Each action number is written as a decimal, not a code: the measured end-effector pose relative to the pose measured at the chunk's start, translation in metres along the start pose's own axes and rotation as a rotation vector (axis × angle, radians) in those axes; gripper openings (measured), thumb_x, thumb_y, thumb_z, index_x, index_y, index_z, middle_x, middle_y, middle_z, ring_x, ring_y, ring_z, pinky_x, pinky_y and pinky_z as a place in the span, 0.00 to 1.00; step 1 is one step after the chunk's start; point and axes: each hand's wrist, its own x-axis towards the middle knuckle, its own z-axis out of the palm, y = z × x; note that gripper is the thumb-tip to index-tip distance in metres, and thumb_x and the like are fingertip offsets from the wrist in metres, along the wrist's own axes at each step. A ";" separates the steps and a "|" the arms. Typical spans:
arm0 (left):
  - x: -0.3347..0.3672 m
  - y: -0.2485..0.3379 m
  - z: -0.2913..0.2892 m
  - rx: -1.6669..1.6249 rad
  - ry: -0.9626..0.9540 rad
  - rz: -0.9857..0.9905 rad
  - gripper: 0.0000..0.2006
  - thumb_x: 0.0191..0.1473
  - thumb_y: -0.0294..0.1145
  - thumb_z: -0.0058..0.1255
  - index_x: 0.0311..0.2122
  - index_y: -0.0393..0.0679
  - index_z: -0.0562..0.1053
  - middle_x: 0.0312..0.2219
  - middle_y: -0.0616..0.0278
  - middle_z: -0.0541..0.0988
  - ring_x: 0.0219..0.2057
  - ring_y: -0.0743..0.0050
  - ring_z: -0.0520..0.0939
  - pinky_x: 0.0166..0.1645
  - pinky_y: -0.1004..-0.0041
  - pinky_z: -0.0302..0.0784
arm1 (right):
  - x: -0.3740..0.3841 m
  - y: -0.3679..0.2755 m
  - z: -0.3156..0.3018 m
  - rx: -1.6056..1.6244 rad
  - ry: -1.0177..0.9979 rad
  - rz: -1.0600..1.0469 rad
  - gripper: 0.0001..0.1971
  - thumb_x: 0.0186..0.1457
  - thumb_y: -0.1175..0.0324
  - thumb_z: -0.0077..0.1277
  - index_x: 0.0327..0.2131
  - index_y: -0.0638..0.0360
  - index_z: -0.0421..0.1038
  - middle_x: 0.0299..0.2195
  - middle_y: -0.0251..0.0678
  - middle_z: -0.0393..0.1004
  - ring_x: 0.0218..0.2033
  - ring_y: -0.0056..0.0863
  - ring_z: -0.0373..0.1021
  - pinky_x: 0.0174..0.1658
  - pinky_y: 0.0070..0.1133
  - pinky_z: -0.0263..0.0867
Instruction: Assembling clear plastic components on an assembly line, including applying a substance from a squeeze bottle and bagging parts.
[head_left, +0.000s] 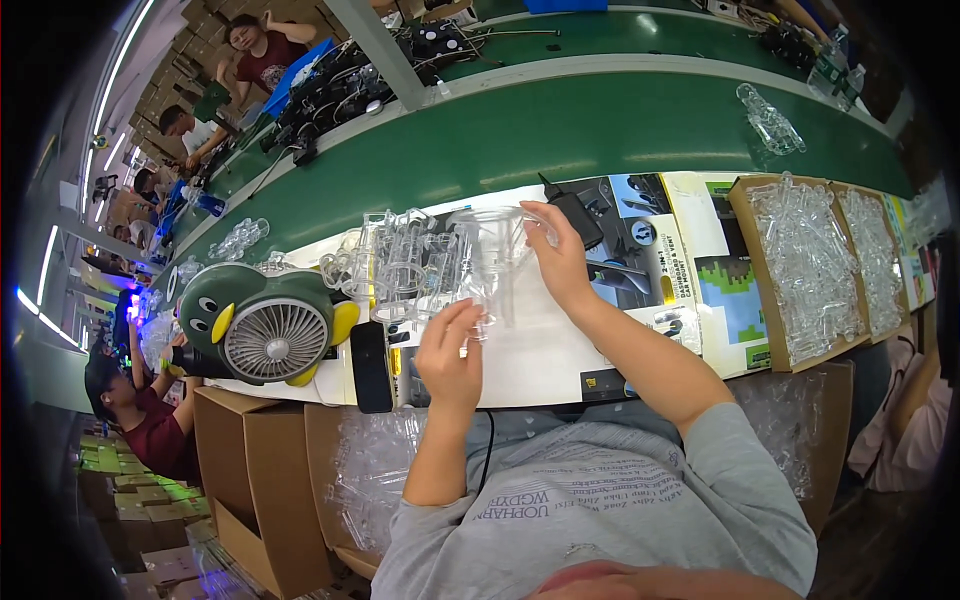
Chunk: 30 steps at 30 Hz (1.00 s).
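Note:
In front of me lies a pile of clear plastic parts (405, 265), tubes and rings tangled together on white printed card. My right hand (560, 255) curls over the upper right end of a clear plastic part (495, 240), thumb and fingers closed on its edge. Fingers bent, my left hand (450, 355) pinches the lower edge of the clear plastic at the pile's near side. Glare and transparency blur the outline of the piece between my hands, so I cannot tell whether both hold the same one.
A penguin-shaped fan (275, 335) and a black phone (371, 367) sit to the left. Behind my right hand is a black device (577, 220). Cardboard trays (765, 275) of clear parts stand right. Beyond runs a green conveyor belt (630, 120); open cartons (255, 480) are below; people work far left.

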 end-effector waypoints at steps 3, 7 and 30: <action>0.009 0.003 -0.016 0.058 0.062 -0.095 0.13 0.40 0.16 0.46 0.34 0.40 0.73 0.33 0.56 0.75 0.33 0.59 0.77 0.36 0.69 0.73 | 0.001 -0.003 -0.003 -0.006 -0.014 0.075 0.13 0.54 0.72 0.44 0.44 0.59 0.67 0.39 0.31 0.70 0.35 0.16 0.64 0.39 0.15 0.61; 0.021 -0.001 -0.030 0.205 -0.090 -0.258 0.09 0.45 0.19 0.45 0.34 0.41 0.72 0.30 0.57 0.74 0.31 0.59 0.75 0.35 0.67 0.71 | 0.001 -0.012 -0.004 0.001 -0.001 0.117 0.12 0.53 0.72 0.45 0.42 0.60 0.68 0.40 0.30 0.70 0.37 0.17 0.65 0.38 0.15 0.61; 0.021 -0.001 -0.038 0.348 -0.186 -0.190 0.20 0.40 0.24 0.54 0.43 0.44 0.69 0.38 0.59 0.73 0.41 0.58 0.72 0.45 0.66 0.68 | 0.002 -0.005 -0.010 0.056 -0.011 0.081 0.12 0.53 0.71 0.43 0.42 0.57 0.67 0.41 0.27 0.69 0.39 0.15 0.64 0.38 0.18 0.64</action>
